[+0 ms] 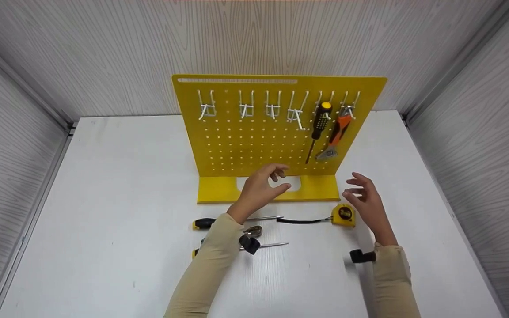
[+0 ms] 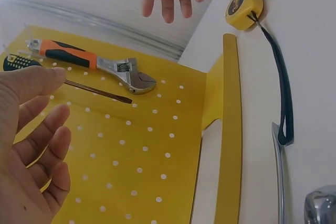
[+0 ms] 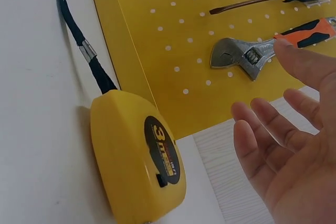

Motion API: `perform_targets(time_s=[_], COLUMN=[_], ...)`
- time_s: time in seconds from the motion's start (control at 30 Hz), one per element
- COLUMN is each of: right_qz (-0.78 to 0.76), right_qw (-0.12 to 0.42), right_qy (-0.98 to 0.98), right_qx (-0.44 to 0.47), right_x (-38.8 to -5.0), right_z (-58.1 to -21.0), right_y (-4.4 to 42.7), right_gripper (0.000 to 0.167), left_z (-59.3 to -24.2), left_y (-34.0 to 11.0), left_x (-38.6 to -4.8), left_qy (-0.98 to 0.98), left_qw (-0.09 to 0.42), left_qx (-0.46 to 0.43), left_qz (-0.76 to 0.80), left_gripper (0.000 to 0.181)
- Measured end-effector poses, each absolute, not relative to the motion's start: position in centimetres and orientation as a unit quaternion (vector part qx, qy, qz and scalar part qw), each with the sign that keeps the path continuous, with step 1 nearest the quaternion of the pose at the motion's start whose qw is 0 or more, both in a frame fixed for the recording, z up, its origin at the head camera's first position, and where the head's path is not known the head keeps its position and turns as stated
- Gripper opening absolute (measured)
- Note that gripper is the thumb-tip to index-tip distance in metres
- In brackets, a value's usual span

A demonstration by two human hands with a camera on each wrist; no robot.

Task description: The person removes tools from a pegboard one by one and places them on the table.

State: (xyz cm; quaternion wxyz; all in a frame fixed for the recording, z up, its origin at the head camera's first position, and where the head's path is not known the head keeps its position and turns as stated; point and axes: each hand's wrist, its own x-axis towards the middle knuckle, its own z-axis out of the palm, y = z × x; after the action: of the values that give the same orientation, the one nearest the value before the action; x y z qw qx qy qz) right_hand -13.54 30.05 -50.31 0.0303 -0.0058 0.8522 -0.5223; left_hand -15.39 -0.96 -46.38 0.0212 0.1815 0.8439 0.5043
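Tape measure (image 1: 343, 215) near right hand (image 1: 368, 204), left hand (image 1: 261, 187) before pegboard (image 1: 259, 147) (both hands' fingers loosely spread)

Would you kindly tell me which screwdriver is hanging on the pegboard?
The screwdriver immediately left of the wrench in the head view; the other screwdrivers lie on the table.

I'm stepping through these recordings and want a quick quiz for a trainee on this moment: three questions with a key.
1. True or false: a screwdriver hangs beside the adjustable wrench on the pegboard.

2. Fill the gap: in the right wrist view, the large number printed on the tape measure is ____.

3. Multiple choice: what are the left hand and right hand holding?
A) a screwdriver each
B) nothing
C) the tape measure, between them

Key: 1: true; 2: 3; 3: B.
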Motion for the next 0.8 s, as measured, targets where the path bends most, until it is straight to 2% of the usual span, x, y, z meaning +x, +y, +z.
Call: perform_targets(time_s=[0.6, 0.8], right_qz=[-0.520, -0.529], right_qw=[0.035, 0.037], right_qy=[0.853, 0.847], right_qx=[-0.013, -0.032], right_x=[-14.4, -14.7], right_z=[-49.6, -49.8], right_y=[27.5, 26.2], right_gripper=[0.069, 0.065], left_z=[-44.1, -43.4], left_y=[0.6, 1.2], left_x=[-16.5, -16.8], left_qy=[0.825, 0.827], left_qw=[-0.012, -0.016], left_qx=[0.190, 0.195], left_qz=[0.532, 0.527], left_gripper=[0.039, 0.039])
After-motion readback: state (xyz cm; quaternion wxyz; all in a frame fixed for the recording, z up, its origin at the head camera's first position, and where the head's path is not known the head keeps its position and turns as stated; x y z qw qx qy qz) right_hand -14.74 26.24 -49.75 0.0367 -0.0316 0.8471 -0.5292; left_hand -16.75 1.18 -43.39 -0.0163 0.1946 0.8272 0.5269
